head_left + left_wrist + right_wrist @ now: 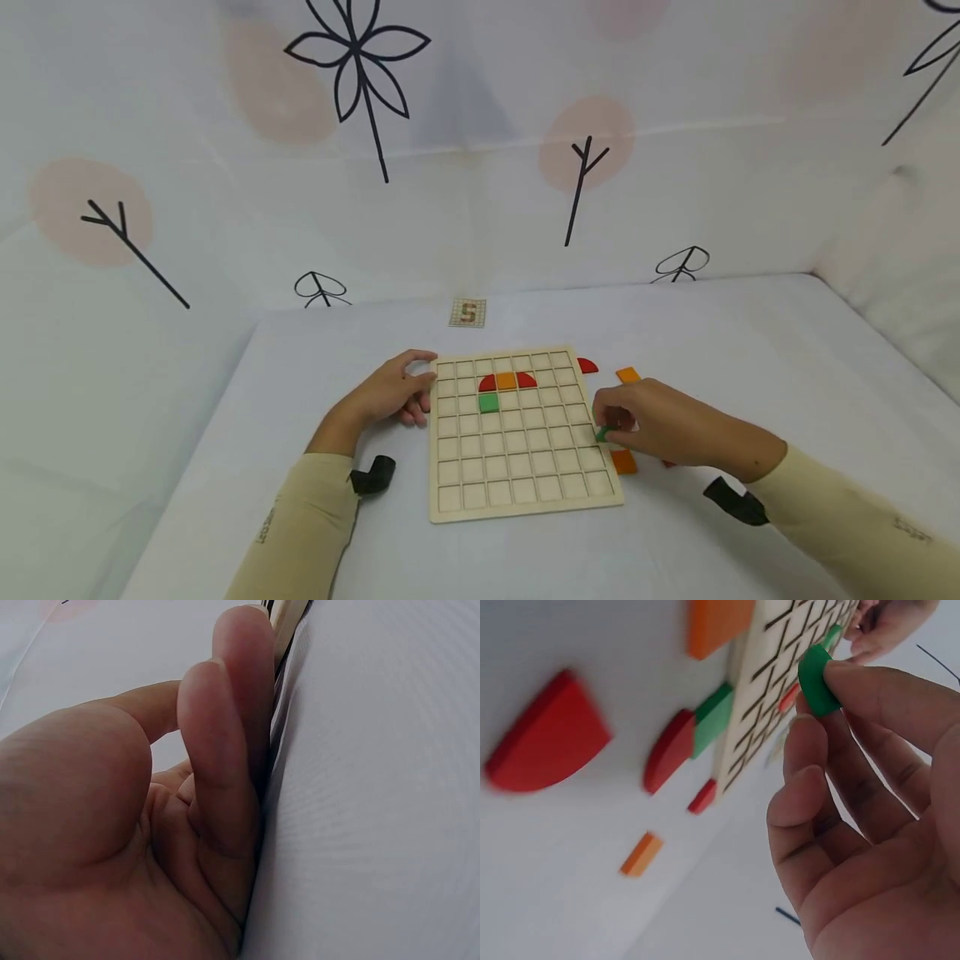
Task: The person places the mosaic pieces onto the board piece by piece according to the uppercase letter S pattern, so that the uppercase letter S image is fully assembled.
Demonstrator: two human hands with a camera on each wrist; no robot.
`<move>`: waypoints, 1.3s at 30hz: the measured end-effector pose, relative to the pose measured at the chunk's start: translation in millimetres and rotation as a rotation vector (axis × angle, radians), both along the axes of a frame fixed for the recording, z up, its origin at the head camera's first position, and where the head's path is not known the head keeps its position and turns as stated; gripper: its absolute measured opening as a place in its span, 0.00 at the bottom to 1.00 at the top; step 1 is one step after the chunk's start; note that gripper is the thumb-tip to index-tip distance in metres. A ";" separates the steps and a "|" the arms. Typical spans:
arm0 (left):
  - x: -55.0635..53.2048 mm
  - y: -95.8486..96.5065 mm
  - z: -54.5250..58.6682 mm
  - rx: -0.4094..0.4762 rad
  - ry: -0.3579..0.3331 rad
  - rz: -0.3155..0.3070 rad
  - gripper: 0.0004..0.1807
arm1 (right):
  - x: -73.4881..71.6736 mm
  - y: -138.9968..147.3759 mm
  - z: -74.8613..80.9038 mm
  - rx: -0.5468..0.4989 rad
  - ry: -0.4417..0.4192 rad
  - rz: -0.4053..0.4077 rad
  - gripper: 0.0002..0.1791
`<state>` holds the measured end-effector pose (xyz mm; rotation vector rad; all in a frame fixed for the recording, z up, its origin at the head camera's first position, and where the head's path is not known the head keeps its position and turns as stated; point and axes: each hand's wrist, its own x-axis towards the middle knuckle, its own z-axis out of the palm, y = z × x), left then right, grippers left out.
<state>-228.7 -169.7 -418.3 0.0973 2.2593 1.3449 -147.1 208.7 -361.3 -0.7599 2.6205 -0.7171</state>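
A pale wooden grid board lies on the white table. In its upper rows sit an orange square tile between two red quarter-circle tiles, with a green square tile below the left red one. My left hand rests at the board's left edge, fingertips against it, fingers loosely bent. Thumb and fingers of my right hand pinch a green quarter-circle tile by the board's right edge. The right wrist view shows this tile lifted above the table.
Loose tiles lie right of the board, among them a red quarter-circle, an orange square and, in the right wrist view, a green tile beside a red one. Behind the board lies a small pattern card. Printed cloth hangs at the back.
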 end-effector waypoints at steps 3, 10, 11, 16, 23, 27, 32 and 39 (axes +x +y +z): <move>0.5 0.6 -1.6 0.010 -0.001 -0.004 0.25 | -5.9 -11.9 -3.6 -0.043 0.041 0.025 0.10; 0.6 2.8 -3.0 0.007 0.008 -0.003 0.25 | -17.1 -40.3 -10.4 -0.111 0.050 0.075 0.12; 0.5 2.6 -3.1 0.006 0.006 -0.002 0.25 | -18.5 -44.5 -11.0 -0.115 0.051 0.079 0.12; 0.6 0.7 -3.4 0.011 0.006 -0.002 0.25 | -24.1 -64.6 -12.9 -0.141 0.052 0.120 0.13; -0.2 -0.1 -2.3 0.015 -0.003 -0.005 0.26 | -32.2 -88.2 -15.4 -0.134 0.023 0.154 0.11; 0.4 0.1 0.6 0.011 -0.003 -0.006 0.26 | -38.2 -96.7 -16.2 -0.129 0.009 0.153 0.09; 0.9 0.0 2.6 0.007 -0.006 -0.001 0.26 | -44.8 -103.6 -17.8 -0.144 -0.001 0.168 0.09; 0.0 -0.2 3.1 0.006 -0.001 -0.003 0.26 | -49.5 -111.9 -21.4 -0.138 -0.036 0.162 0.07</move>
